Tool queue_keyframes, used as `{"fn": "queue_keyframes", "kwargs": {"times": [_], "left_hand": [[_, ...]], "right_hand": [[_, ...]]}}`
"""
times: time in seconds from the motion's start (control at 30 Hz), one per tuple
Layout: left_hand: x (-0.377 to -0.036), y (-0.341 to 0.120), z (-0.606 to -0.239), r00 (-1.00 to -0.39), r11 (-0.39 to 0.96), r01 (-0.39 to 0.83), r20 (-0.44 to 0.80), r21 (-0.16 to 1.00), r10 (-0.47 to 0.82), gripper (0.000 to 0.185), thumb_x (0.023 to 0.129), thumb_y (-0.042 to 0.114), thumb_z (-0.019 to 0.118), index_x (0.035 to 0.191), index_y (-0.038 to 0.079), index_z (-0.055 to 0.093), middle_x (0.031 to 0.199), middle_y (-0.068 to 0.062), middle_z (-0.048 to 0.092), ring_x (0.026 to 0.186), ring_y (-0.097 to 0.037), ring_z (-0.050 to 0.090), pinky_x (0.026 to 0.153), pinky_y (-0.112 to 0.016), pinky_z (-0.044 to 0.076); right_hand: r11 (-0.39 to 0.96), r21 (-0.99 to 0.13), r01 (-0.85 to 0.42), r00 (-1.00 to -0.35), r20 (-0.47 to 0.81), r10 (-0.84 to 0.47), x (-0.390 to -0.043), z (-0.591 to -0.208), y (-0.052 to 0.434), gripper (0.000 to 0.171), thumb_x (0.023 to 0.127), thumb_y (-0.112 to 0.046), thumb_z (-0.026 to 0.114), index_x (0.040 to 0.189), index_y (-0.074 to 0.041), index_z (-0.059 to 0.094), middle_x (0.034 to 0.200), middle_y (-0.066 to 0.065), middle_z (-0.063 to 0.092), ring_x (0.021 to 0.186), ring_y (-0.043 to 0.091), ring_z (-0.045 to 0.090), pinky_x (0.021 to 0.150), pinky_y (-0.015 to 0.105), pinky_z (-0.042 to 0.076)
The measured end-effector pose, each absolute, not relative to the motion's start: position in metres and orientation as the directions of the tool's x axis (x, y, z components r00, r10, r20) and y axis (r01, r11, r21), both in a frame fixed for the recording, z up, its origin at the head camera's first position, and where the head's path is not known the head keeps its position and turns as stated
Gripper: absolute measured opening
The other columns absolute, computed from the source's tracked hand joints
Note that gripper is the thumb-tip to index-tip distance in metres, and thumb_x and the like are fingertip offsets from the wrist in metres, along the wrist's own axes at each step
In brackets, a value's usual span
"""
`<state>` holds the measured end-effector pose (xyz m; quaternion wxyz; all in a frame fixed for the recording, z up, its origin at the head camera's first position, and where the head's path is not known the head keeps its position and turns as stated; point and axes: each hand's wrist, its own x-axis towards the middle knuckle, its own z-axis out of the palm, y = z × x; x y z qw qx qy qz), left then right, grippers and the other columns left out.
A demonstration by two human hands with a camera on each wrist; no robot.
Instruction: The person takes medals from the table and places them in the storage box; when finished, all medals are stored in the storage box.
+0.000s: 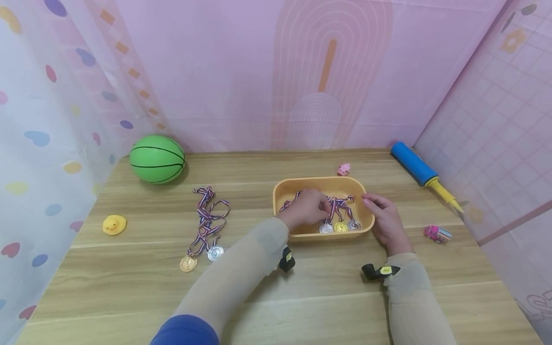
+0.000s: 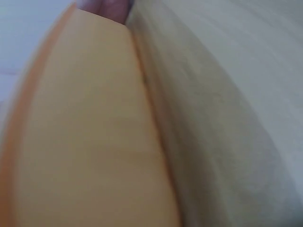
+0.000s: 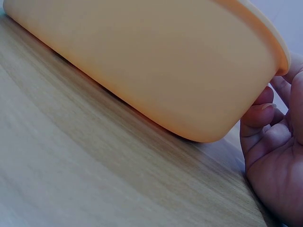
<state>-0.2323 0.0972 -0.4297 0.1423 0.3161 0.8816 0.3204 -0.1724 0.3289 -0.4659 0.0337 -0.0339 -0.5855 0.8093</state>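
Left hand (image 1: 305, 209) inside orange bin (image 1: 302, 184), fingers bent at medal ribbons (image 1: 334, 208); cannot tell whether it pinches any. Right hand (image 1: 388, 223) grips bin's right end. Three medals (image 1: 340, 227) lie inside bin's near wall.

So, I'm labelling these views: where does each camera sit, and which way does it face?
Head: worn on the head, facing forward and down at the table and orange tray; left hand, right hand and both forearms show.
Left wrist: on that wrist, facing the orange tray's outer wall closely; fingers show at the top, whose is unclear.
Right wrist: on that wrist, facing the orange tray's outside; the right hand shows at the right edge.
Shared: both wrist views show outer wall and table.
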Motion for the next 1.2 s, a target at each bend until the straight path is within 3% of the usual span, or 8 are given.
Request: {"fn": "queue_keyframes", "kwargs": {"times": [0.23, 0.43, 0.63, 0.83, 1.07, 1.2], "left_hand": [[-0.228, 0.075, -0.403, -0.789, 0.527, 0.397, -0.013, 0.752, 0.614, 0.007, 0.088, 0.010, 0.068, 0.094, 0.010, 0.072, 0.084, 0.007, 0.066, 0.079, -0.009, 0.061, 0.071, -0.022, 0.050], [-0.225, 0.034, -0.388, -0.830, 0.479, 0.419, 0.112, 0.771, 0.546, 0.006, 0.086, 0.010, 0.071, 0.092, 0.007, 0.072, 0.081, 0.003, 0.066, 0.073, -0.012, 0.060, 0.064, -0.024, 0.051], [-0.214, -0.018, -0.385, -0.883, 0.499, 0.377, 0.141, 0.781, 0.447, 0.007, 0.085, 0.011, 0.072, 0.092, 0.009, 0.070, 0.082, 0.001, 0.066, 0.076, -0.014, 0.060, 0.069, -0.027, 0.052], [-0.194, -0.066, -0.395, -0.922, 0.549, 0.331, 0.138, 0.767, 0.362, 0.013, 0.085, 0.016, 0.073, 0.095, 0.009, 0.071, 0.086, 0.001, 0.068, 0.077, -0.014, 0.062, 0.070, -0.029, 0.052], [-0.170, -0.110, -0.422, -0.949, 0.546, 0.289, 0.161, 0.786, 0.271, 0.010, 0.084, 0.011, 0.073, 0.092, 0.007, 0.070, 0.084, -0.001, 0.068, 0.074, -0.014, 0.060, 0.066, -0.025, 0.050], [-0.156, -0.129, -0.436, -0.969, 0.546, 0.215, 0.105, 0.810, 0.225, 0.010, 0.084, 0.009, 0.073, 0.092, 0.005, 0.070, 0.084, -0.003, 0.068, 0.072, -0.015, 0.059, 0.062, -0.024, 0.050]], "right_hand": [[-0.315, -0.949, -0.006, -0.995, -0.025, 0.095, -0.174, -0.467, 0.330, 0.019, 0.089, -0.014, 0.069, 0.107, -0.008, 0.069, 0.117, 0.005, 0.058, 0.111, 0.017, 0.055, 0.091, 0.028, 0.049], [-0.311, -0.950, 0.005, -0.994, -0.038, 0.099, -0.176, -0.467, 0.332, 0.019, 0.091, -0.013, 0.067, 0.108, -0.007, 0.069, 0.119, 0.006, 0.057, 0.112, 0.017, 0.054, 0.092, 0.028, 0.048], [-0.312, -0.950, 0.002, -0.994, -0.037, 0.104, -0.174, -0.466, 0.337, 0.022, 0.090, -0.014, 0.068, 0.110, -0.005, 0.068, 0.123, 0.008, 0.055, 0.115, 0.019, 0.053, 0.094, 0.028, 0.046], [-0.324, -0.946, -0.012, -0.994, -0.025, 0.108, -0.173, -0.464, 0.339, 0.021, 0.090, -0.012, 0.068, 0.109, -0.005, 0.068, 0.120, 0.006, 0.055, 0.114, 0.019, 0.053, 0.094, 0.029, 0.045], [-0.320, -0.947, -0.010, -0.995, -0.024, 0.101, -0.172, -0.463, 0.338, 0.023, 0.089, -0.012, 0.069, 0.111, -0.004, 0.067, 0.120, 0.006, 0.055, 0.112, 0.017, 0.055, 0.092, 0.028, 0.047], [-0.326, -0.945, -0.006, -0.995, -0.026, 0.094, -0.171, -0.463, 0.338, 0.021, 0.090, -0.011, 0.067, 0.110, -0.005, 0.068, 0.120, 0.006, 0.055, 0.112, 0.017, 0.055, 0.091, 0.028, 0.048]]}}
